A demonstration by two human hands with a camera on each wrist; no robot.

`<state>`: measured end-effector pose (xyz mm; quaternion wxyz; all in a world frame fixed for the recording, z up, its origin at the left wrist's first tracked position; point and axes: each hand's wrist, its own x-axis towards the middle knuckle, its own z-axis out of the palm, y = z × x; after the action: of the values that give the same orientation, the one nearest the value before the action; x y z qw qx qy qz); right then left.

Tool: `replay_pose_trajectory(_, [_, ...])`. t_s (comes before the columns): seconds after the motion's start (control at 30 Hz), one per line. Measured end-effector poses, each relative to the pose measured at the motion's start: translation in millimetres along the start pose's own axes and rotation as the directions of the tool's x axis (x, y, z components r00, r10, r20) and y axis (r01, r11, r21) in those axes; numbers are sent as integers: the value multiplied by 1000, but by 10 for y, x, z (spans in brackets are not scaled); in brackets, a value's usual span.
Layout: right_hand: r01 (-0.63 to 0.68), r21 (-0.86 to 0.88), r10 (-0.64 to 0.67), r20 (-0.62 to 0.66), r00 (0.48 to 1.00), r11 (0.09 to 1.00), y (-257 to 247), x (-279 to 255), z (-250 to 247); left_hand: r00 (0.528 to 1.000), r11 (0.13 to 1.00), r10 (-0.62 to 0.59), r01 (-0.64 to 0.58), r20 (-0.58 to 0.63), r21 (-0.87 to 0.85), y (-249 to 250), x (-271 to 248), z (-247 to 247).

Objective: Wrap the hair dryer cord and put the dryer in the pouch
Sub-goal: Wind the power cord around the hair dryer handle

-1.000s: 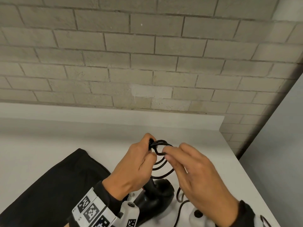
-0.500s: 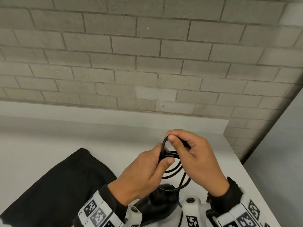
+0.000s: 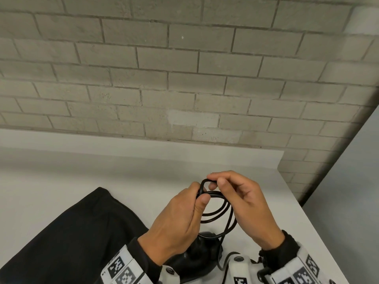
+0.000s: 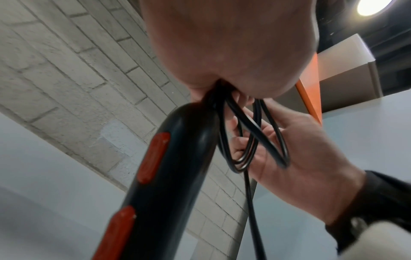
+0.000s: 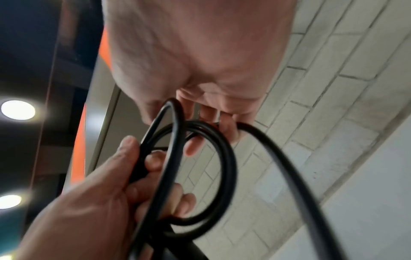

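Note:
The black hair dryer [image 3: 196, 257] hangs below my hands over the white table; its handle [image 4: 169, 176] carries two orange-red buttons. My left hand [image 3: 180, 220] grips several coiled loops of the black cord [image 3: 217, 214] together with the handle's top. My right hand [image 3: 244, 201] pinches a fresh loop of cord between thumb and forefinger, just above the left thumb. In the right wrist view the cord [image 5: 213, 158] loops round between both hands. The black pouch [image 3: 67, 242] lies flat on the table at the left.
A grey brick wall [image 3: 184, 68] stands behind the white table [image 3: 82, 171]. The table's right edge [image 3: 311, 214] drops off close to my right hand. Ceiling lights and an orange panel show in the wrist views.
My right hand has brought another loop of cord up to the left hand's bundle and now holds it a little lower and nearer the left thumb. The left hand has kept its hold.

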<state>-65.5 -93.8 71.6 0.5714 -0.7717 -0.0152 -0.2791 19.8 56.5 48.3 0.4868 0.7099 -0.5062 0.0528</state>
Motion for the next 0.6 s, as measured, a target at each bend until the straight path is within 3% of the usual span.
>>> replay_pose_trajectory(0.1, [0,-43,3,72,997,999,81,-76,18,999,998,-21,18,-45,-57,-8,1,-5])
replay_pose_trajectory(0.33, [-13,-83,16,42,999,996,189,-3,-31,999,1000,-2,0,-46,-24,-9,12,11])
replay_pose_trajectory(0.6, [-101,-7,99,260,960,995,196,54,-101,1000,999,4,-3,4,-42,-11,39,3])
